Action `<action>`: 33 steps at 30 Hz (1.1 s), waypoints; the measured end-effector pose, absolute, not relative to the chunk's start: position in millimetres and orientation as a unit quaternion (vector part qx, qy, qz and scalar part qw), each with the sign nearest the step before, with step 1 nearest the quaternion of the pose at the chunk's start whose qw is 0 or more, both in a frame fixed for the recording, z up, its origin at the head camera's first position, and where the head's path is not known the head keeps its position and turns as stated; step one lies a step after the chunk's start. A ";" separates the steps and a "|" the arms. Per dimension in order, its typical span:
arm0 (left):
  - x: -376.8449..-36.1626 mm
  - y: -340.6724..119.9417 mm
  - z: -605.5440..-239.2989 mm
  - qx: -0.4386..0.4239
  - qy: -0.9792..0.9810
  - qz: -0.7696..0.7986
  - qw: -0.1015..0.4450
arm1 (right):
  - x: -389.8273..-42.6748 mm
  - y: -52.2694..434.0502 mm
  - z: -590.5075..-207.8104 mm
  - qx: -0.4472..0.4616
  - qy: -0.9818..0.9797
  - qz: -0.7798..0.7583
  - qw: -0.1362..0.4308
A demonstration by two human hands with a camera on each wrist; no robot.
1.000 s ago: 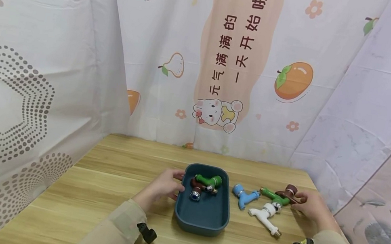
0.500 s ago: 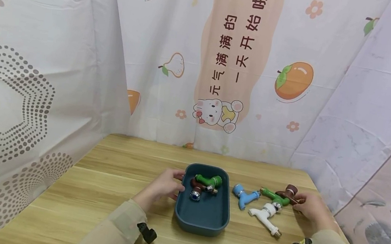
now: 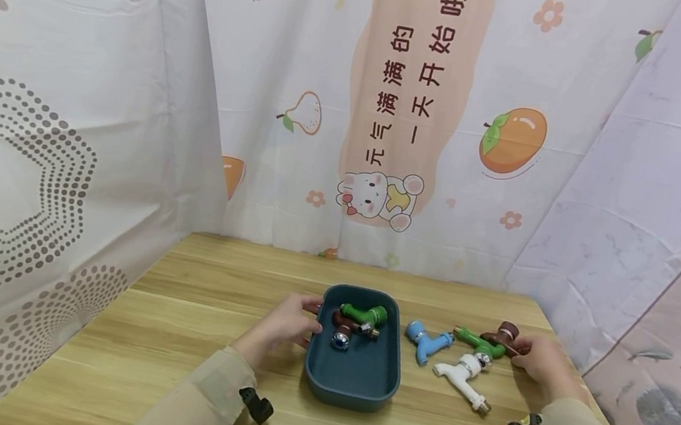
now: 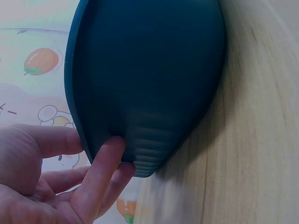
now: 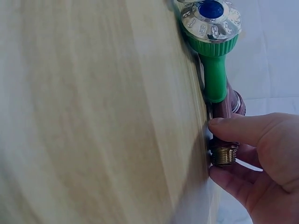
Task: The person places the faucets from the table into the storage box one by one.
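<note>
My left hand [image 3: 287, 319] rests at the left side of a dark teal plastic bin [image 3: 350, 392], its fingertips on the outer wall [image 4: 149, 70] and at the rim. Inside the bin lie a green faucet [image 3: 375, 314] and a brown faucet [image 3: 341, 320]. On the right, my right hand [image 3: 541, 365] holds another brown faucet [image 3: 507, 330] near its brass threaded end [image 5: 224, 156], the thumb on its body and fingers around the thread. A second green faucet [image 3: 484, 343] lies across this brown one, its silver-and-blue handle [image 5: 211, 21] beside it.
Between the bin and the right hand, a light blue faucet [image 3: 427, 341] and a white faucet [image 3: 460, 377] lie on the wooden table [image 3: 230, 277]. The white one sits close to the green faucet's handle. Printed curtains [image 3: 293, 185] hang behind and at both sides.
My right hand has shifted very slightly along the brown faucet's end. The left hand, the bin and the other faucets stay where they were.
</note>
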State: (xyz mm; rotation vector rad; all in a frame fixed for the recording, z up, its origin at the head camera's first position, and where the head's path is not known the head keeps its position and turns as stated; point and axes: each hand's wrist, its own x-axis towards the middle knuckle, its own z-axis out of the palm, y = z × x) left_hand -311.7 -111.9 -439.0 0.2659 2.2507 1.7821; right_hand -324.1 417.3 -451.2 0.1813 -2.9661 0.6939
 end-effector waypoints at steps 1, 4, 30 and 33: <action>-311.7 -111.9 -439.2 0.091 0.774 0.613 0.129 | -323.9 417.5 -451.3 0.059 -0.971 0.226 0.044; -311.4 -112.0 -439.8 0.093 0.774 0.613 0.129 | -323.1 417.6 -451.1 0.062 -0.972 0.224 0.044; -312.1 -112.3 -439.7 0.092 0.770 0.618 0.130 | -315.9 417.0 -444.3 0.038 -0.961 0.262 0.079; -312.3 -112.4 -440.1 0.092 0.770 0.618 0.129 | -315.3 416.3 -441.4 0.039 -0.962 0.257 0.080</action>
